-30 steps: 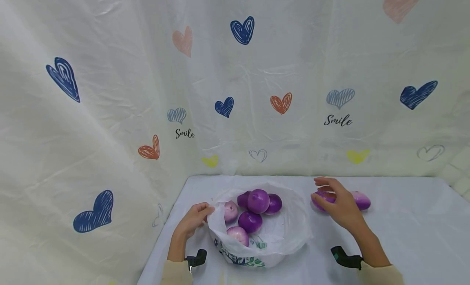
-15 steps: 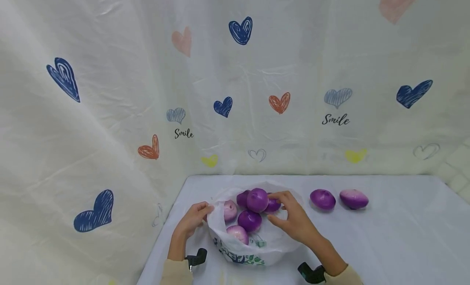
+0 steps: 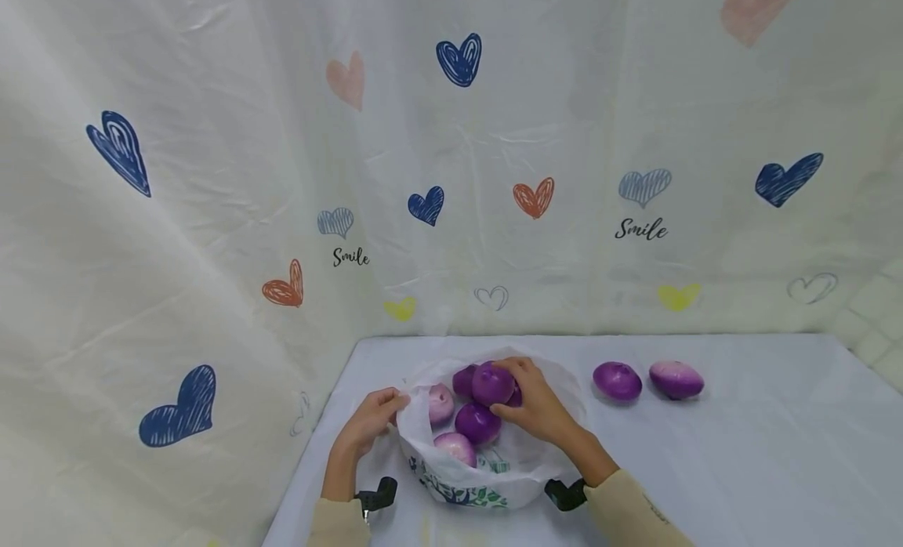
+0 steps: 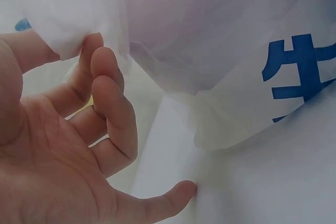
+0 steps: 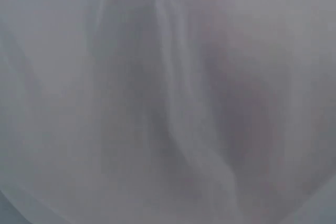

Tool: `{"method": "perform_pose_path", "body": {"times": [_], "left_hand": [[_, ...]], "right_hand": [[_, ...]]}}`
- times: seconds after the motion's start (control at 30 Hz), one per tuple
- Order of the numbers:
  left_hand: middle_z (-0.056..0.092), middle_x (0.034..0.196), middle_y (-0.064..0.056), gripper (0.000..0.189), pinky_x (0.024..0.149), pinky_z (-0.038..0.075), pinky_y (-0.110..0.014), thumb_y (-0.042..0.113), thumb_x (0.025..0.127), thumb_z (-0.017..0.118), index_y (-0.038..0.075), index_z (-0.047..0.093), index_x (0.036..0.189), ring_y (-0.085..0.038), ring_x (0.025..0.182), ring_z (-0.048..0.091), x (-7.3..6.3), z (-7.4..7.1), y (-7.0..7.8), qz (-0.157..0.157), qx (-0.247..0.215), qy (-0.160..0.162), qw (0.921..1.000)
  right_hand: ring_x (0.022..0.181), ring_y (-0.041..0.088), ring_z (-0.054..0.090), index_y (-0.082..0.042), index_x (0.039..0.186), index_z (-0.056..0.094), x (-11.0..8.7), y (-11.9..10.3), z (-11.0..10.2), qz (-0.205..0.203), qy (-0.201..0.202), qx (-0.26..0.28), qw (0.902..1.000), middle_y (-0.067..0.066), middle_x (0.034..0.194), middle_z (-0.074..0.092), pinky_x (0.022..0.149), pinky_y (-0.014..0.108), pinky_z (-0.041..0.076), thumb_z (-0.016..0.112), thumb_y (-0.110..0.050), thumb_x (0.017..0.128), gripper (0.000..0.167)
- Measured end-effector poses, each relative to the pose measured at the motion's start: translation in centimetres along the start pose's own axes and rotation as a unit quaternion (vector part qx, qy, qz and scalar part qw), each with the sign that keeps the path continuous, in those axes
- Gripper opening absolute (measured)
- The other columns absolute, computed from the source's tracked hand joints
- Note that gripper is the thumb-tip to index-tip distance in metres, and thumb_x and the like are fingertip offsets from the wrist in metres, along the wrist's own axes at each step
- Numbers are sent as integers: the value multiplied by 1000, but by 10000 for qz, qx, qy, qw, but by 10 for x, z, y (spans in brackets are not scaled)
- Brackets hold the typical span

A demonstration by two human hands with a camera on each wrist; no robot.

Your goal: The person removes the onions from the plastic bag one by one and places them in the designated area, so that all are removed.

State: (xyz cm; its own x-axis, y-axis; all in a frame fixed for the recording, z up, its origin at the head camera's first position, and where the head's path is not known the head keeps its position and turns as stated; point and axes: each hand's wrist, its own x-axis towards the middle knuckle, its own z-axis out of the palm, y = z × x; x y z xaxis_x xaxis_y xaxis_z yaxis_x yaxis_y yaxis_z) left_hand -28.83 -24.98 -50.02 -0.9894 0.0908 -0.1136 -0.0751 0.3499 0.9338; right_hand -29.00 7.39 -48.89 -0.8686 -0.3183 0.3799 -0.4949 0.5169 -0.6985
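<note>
A white plastic bag [image 3: 525, 484] with a blue and green leaf print stands open-mouthed on the table, holding several purple and pinkish onions. My left hand [image 3: 370, 422] pinches its rim at the left side. In the left wrist view, thumb and finger of that left hand [image 4: 68, 124] meet on the thin plastic [image 4: 68, 9]. Inside the bag, my right hand [image 3: 536, 406] curls its fingers and thumb about the topmost purple onion [image 3: 491, 384]. Below it lie a dark purple onion [image 3: 477, 423] and a pale pink one [image 3: 455, 448]. Blurred bag plastic [image 5: 194, 103] covers the right wrist view.
To the right of the bag, a purple onion [image 3: 617, 382] and a pink-purple onion [image 3: 676, 380] lie side by side on the white-covered table [image 3: 741, 453]. A white curtain [image 3: 585, 124] printed with hearts hangs behind the table.
My right hand has moved left, from above the two onions on the table into the bag, onto the top onion. My left hand keeps its hold on the rim.
</note>
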Motion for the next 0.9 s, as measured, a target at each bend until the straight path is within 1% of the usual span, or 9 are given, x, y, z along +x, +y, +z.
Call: {"method": "perform_pose_path", "body": {"times": [0.1,0.23,0.4,0.6,0.77,0.9], "left_hand": [[55,77,2,28,74,40,-39,32,102,62,8,61,88,-18,77,54,0,1,-1,20,-20,8,10000],[55,76,1,28,73,39,-38,33,102,62,7,62,90,-18,77,54,0,1,-1,52,-13,35,10000],[55,76,1,28,74,40,-38,32,102,62,8,62,89,-18,78,54,0,1,-1,40,-28,29,10000],[55,77,1,28,74,40,-38,33,102,62,8,61,89,-17,78,54,0,0,-1,20,-23,28,10000],[55,76,2,28,74,40,-38,33,102,61,8,61,89,-17,78,55,0,0,-1,6,12,40,10000],[55,76,2,28,74,40,-38,33,102,61,8,61,88,-17,78,55,1,0,-1,-9,12,43,10000]], "right_hand": [[132,40,49,-12,142,54,5,4,5,147,-73,-44,9999,18,143,48,105,60,47,84,-16,83,66],[132,40,48,-13,142,54,11,6,9,251,-96,-114,9996,18,144,48,104,61,47,85,-14,81,69],[131,39,47,-14,143,54,17,7,13,279,-123,-393,9988,17,143,50,103,60,47,87,-11,78,72],[127,36,48,-17,143,54,18,10,17,281,-94,-683,9972,16,140,52,102,58,48,88,-10,77,74],[129,36,49,-17,143,54,16,8,15,324,-70,-633,9974,16,140,52,104,58,48,88,-10,78,74],[130,38,54,-19,144,54,11,4,9,300,-74,-487,9983,15,141,52,106,60,47,88,-10,78,75]]}}
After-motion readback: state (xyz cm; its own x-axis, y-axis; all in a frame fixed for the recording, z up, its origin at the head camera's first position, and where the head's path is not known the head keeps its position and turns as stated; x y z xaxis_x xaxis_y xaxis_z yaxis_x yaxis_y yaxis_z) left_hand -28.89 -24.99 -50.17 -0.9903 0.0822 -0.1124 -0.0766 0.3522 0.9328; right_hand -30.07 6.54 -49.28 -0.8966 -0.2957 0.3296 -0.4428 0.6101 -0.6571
